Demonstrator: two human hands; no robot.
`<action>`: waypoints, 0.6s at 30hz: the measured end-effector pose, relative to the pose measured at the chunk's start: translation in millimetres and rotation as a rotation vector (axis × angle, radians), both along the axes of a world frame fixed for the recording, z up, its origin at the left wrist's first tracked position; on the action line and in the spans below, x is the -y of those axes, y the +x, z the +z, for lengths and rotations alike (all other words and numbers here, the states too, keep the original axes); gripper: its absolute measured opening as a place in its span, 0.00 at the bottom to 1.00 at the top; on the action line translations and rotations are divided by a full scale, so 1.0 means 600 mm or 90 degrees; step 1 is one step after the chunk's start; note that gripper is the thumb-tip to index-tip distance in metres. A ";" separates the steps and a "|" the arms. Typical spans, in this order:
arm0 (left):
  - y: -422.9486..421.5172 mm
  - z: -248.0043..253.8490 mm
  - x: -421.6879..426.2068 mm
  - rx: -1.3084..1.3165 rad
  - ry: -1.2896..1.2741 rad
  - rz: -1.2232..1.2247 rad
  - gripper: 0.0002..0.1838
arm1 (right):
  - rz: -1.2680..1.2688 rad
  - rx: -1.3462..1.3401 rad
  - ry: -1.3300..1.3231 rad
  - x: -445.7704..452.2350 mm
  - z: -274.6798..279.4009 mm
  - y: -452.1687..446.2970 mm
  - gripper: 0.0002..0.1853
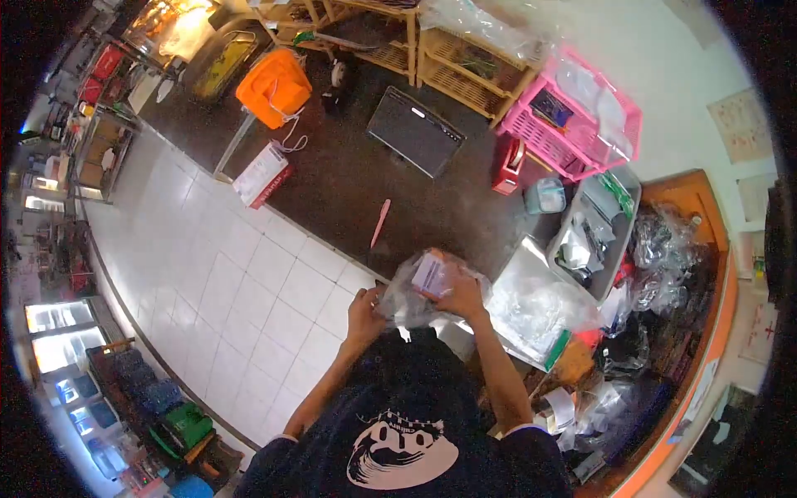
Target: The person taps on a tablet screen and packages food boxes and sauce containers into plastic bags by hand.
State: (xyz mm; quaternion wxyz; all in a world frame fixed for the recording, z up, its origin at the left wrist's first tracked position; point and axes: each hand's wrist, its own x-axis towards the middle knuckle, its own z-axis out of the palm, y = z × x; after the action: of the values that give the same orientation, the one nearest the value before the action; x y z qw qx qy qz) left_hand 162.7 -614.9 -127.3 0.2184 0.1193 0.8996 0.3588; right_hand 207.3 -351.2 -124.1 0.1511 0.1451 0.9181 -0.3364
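Right hand [462, 292]: grip closed around a small box [430, 275], pale label facing up, orange-red at the edges. Clear bag [403, 300] is bunched around and under the box; can't tell if the box is fully inside it. Left hand [364, 315]: narrow grip on the bag's left side, fingertips partly hidden.

Both hands are at the near edge of the dark counter [332, 187], in front of the person's dark printed shirt [403, 415]. Pink pen-like item [381, 223] lies on the counter just beyond the bag.

Right of the hands: stack of clear plastic bags [540, 311] on a silvery sheet. Beyond that, grey tray [602, 249] with mixed small items, a lidded tub [545, 196] beside it, then red tape dispenser [508, 164] and pink basket [573, 116].

Further back: flat black device [415, 133] in front of the wooden racks [469, 62]. Orange container [274, 87] toward the left, white-and-red box [263, 174] at the counter's left edge. White tiled floor [241, 274] to the left.
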 end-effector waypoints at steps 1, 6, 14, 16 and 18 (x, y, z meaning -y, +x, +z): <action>-0.009 0.033 -0.010 -0.020 0.118 0.036 0.25 | -0.038 -0.200 -0.064 0.013 0.003 0.002 0.52; -0.060 0.075 -0.081 -0.031 0.359 0.157 0.24 | -0.054 -0.155 0.075 0.051 0.056 0.018 0.51; -0.064 0.092 -0.064 -0.044 0.203 0.098 0.12 | 0.015 -0.162 0.256 -0.008 0.009 0.083 0.40; -0.078 0.113 -0.061 -0.162 0.139 0.077 0.10 | -0.075 0.092 0.141 -0.052 0.065 0.116 0.38; -0.066 0.164 -0.072 -0.195 0.066 0.086 0.10 | -0.094 0.111 0.146 -0.069 0.142 0.126 0.25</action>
State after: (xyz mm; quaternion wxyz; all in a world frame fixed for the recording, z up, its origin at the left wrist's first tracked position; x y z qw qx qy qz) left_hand 122.9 -571.7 -29.0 0.0479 0.1233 0.9085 0.3963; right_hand 282.9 -310.1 -39.1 0.1877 0.2574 0.9206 -0.2258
